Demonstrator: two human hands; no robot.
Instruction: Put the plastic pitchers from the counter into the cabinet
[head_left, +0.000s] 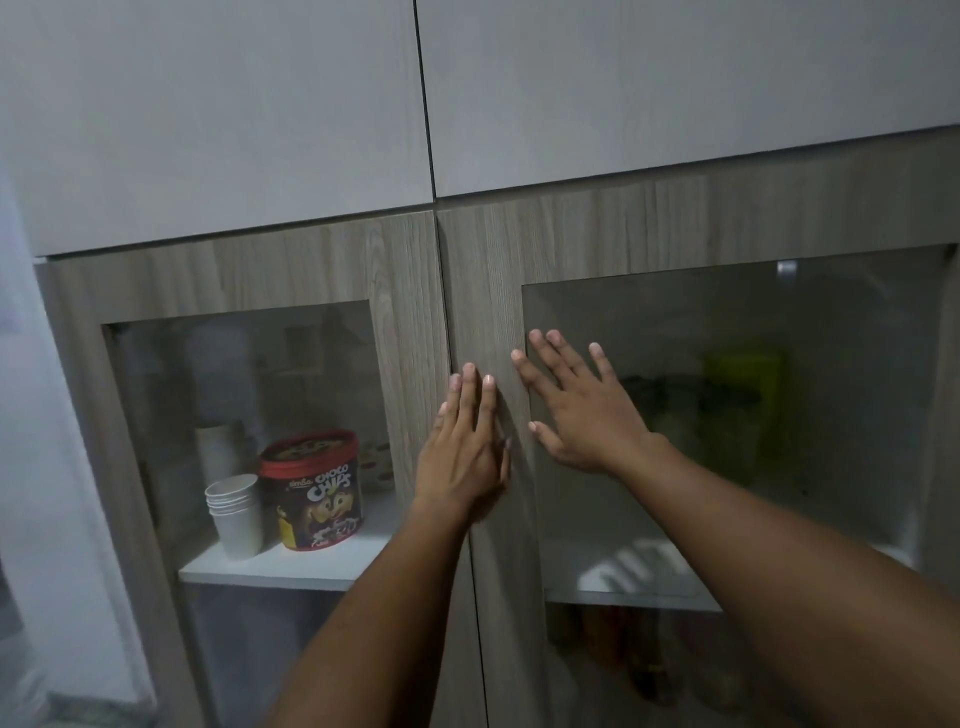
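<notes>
Single head-worn wide-angle view, close to cabinet (405, 291), facing its glass doors squarely, tilted slightly up toward upper panels. Both forearms enter from bottom edge. Frame edges bend with lens. No second view to compare.

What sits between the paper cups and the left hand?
Head view: the Choco Chips tub stands between the paper cups and the left hand, behind the left door's glass.

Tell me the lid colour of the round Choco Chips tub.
Red, seen through the left glass door in the head view: round Choco Chips tub.
</notes>
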